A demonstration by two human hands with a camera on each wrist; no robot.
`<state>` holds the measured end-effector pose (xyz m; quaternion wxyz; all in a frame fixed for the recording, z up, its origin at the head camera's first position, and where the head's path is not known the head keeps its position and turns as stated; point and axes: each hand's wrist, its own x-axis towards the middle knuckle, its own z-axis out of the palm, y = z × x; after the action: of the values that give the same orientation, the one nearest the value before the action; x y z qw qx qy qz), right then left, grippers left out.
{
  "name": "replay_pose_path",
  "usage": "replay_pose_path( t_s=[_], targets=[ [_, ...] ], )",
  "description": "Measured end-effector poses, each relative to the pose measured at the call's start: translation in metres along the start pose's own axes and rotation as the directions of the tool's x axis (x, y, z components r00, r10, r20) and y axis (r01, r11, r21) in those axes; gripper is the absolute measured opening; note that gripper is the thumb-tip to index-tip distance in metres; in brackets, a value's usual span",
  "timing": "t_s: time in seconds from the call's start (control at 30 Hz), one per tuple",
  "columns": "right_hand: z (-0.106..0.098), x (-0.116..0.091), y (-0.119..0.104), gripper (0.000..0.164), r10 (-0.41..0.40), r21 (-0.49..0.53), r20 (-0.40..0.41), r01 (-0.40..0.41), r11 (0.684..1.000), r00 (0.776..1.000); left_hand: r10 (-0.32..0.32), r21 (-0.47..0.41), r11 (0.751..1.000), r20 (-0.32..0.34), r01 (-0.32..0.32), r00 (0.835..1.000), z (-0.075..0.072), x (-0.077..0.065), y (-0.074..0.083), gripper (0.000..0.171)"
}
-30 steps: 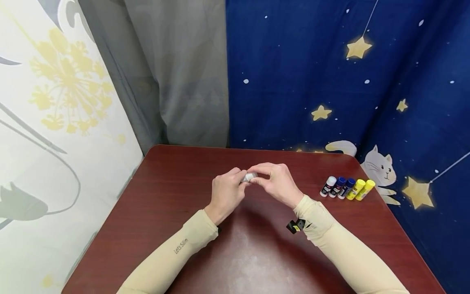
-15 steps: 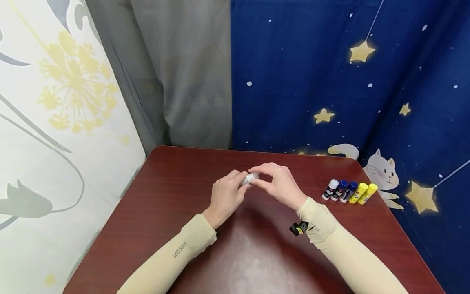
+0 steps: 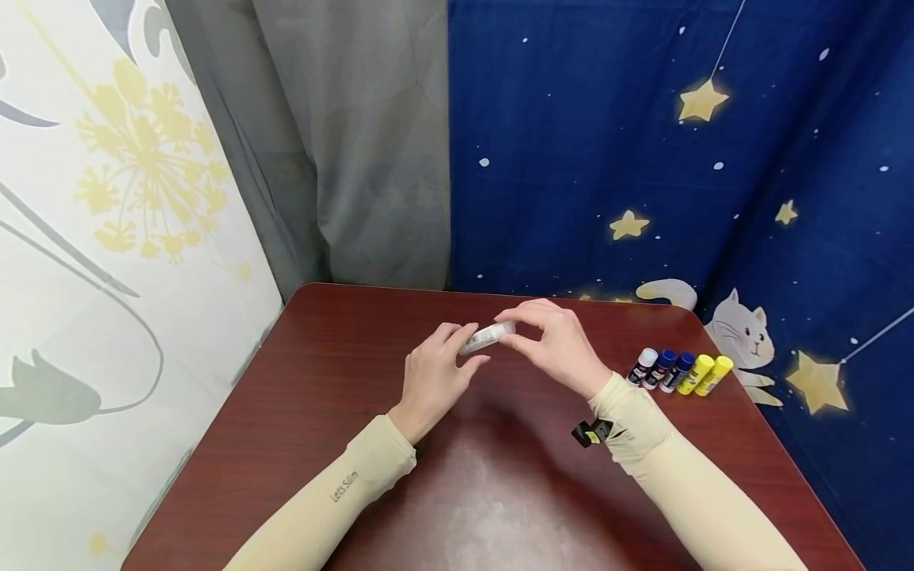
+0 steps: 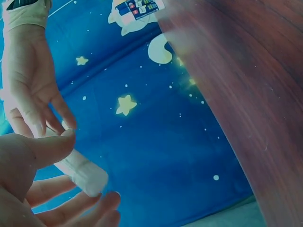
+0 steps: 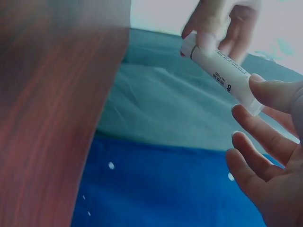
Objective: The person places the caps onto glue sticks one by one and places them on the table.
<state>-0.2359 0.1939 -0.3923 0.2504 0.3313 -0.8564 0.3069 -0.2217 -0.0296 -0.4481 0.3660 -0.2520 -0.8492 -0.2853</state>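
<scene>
A white glue stick (image 3: 488, 339) with dark print is held in the air above the table, tilted up toward the right in the head view. My right hand (image 3: 555, 342) pinches its right end between thumb and fingertips. Around the other end, my left hand (image 3: 437, 379) is spread, its thumb apart from the stick and its index fingertip close by it. The right wrist view shows the glue stick (image 5: 222, 71) lengthwise, a dark line near its far end, where the left hand (image 5: 222, 21) overlaps it. Part of the stick (image 4: 85, 175) is hidden behind my left thumb in the left wrist view.
Several glue sticks lie in a row at the table's right: one white-capped (image 3: 643, 367), two blue-capped (image 3: 667, 370), two yellow (image 3: 703, 375). The dark red table (image 3: 357, 341) ends at a grey curtain (image 3: 378, 143) and a blue star-printed curtain (image 3: 571, 143).
My right hand has moved right and slightly up with the glue stick, baring more of it. My left fingers and thumb have spread apart, and that hand has shifted slightly left.
</scene>
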Motion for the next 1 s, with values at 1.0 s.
replay_pose_path(
  t_s=[1.0],
  targets=[
    [-0.094,-0.043,0.078,0.028,0.190,-0.378,0.049,-0.158,0.912,0.980,-0.047,-0.011,0.999,0.103,0.048,0.994,0.002,-0.012,-0.004,0.064]
  ],
)
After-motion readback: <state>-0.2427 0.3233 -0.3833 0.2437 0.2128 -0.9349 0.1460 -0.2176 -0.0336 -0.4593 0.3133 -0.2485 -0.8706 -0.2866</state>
